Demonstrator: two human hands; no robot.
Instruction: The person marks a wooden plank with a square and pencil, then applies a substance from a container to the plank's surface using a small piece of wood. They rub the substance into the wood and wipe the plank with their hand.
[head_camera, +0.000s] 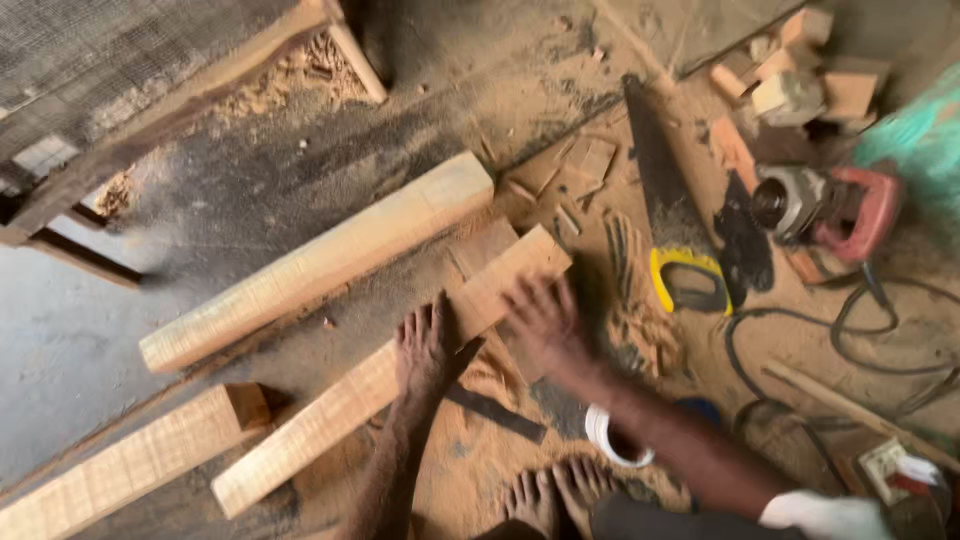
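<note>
A long, pale, rough-sawn wooden plank (380, 385) lies diagonally on the sawdust-strewn floor (300, 170), its square-cut upper end near the middle of the floor. The left hand (425, 345) rests flat on the plank's top face, its grip apart, fingers spread and holding nothing. The right hand (545, 320), blurred, lies palm down at the plank's upper end, grip apart as well, fingers splayed across the wood.

Beside this plank, toward the floor's left edge, lies a thicker squared timber beam (320, 260) of the same pale grain, and a shorter ridged timber block (130, 465) sits at the lower left corner. A handsaw with a dark toothed blade and yellow plastic handle (675, 235) lies to the right, near a red and grey power tool (830, 205) with its black cable (860, 345) looping over the dust. Small blocky wood offcuts (800, 70) are heaped at the upper right corner.
</note>
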